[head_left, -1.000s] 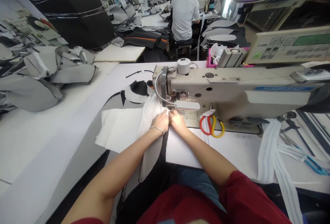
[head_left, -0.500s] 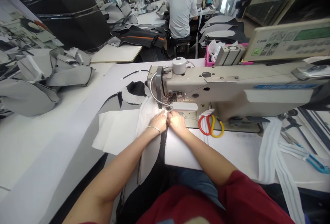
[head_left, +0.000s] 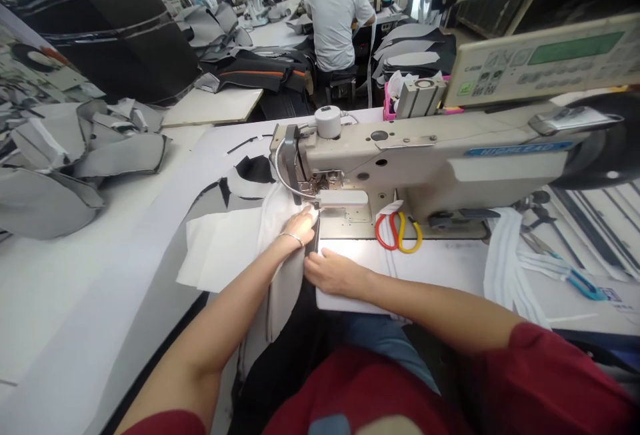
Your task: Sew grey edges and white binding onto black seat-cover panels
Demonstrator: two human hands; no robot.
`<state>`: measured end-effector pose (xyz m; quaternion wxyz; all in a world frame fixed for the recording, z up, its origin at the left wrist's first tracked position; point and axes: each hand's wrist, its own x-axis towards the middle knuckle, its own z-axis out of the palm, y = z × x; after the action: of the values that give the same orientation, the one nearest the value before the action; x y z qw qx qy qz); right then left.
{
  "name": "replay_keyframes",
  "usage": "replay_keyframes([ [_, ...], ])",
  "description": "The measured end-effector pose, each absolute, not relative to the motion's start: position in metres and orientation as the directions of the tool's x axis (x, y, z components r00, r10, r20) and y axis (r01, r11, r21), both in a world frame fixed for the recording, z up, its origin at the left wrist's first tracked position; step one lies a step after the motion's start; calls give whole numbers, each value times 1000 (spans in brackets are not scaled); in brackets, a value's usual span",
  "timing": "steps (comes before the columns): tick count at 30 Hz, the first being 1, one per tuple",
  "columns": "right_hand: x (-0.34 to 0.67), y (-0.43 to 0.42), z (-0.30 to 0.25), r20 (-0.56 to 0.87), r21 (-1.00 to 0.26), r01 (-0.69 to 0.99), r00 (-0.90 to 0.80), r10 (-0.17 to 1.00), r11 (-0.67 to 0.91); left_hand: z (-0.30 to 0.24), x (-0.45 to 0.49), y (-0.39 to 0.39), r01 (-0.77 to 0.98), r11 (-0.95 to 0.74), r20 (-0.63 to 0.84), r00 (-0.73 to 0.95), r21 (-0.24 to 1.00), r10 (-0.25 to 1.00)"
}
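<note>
My left hand (head_left: 300,225), with a bracelet at the wrist, lies on pale fabric (head_left: 274,218) just in front of the needle area of the sewing machine (head_left: 400,145). Its fingers stretch flat towards the presser foot. Nearer my body, my right hand (head_left: 333,273) is closed, its fingertips pinching the dark edge of the fabric (head_left: 311,243). The grey and white layers of this fabric hang over the table's front edge towards my lap. Exactly what lies under the presser foot is hidden by my left fingers.
Scissors with red and yellow handles (head_left: 399,231) lie on the machine bed. White striped webbing (head_left: 503,261) and blue-handled scissors (head_left: 585,285) are at the right. Grey fabric pieces (head_left: 45,198) are heaped at the left. A co-worker (head_left: 336,18) sits beyond the table.
My right hand has moved from beside the needle back along the fabric edge towards my body. My left hand stays near the needle. The camera view has shifted slightly.
</note>
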<state>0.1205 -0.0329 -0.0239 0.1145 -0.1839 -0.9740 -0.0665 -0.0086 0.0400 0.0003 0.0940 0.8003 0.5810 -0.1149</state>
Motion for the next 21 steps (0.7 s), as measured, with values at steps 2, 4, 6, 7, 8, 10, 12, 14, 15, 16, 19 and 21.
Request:
replay_keyframes([
  [2,123,-37,-29,300,152,172,-946,120,973,1,-10,41,950,-311,-306,304,29,902],
  [4,122,-35,-35,328,177,84,-945,22,981,0,-11,42,949,-312,-310,308,37,900],
  [6,118,-35,-41,349,158,99,-936,39,982,-1,-12,42,950,-309,-316,303,31,899],
  [7,116,-37,-44,362,135,137,-929,80,981,-1,-11,42,952,-307,-318,296,18,900],
  [8,113,-40,-46,377,107,188,-916,135,976,-1,-10,42,952,-307,-322,290,-1,901],
  [10,109,-49,-48,412,57,280,-881,233,958,-1,-7,39,947,-317,-321,283,-57,904],
  [12,106,-58,-49,445,32,317,-854,270,948,-3,-4,34,935,-335,-293,290,-116,911],
  [14,105,-64,-51,462,30,303,-850,255,953,-9,-3,28,921,-356,-230,317,-156,920],
  [15,104,-65,-51,464,32,290,-852,242,957,-13,-2,24,918,-359,-190,327,-170,926],
  [16,104,-65,-52,462,37,277,-857,229,960,-16,-2,21,916,-357,-152,333,-181,931],
  [19,104,-61,-50,452,53,255,-868,204,966,-24,-2,16,915,-349,-101,335,-205,937],
  [21,104,-58,-45,450,56,258,-869,206,965,-22,-2,15,906,-366,-134,344,-214,929],
])
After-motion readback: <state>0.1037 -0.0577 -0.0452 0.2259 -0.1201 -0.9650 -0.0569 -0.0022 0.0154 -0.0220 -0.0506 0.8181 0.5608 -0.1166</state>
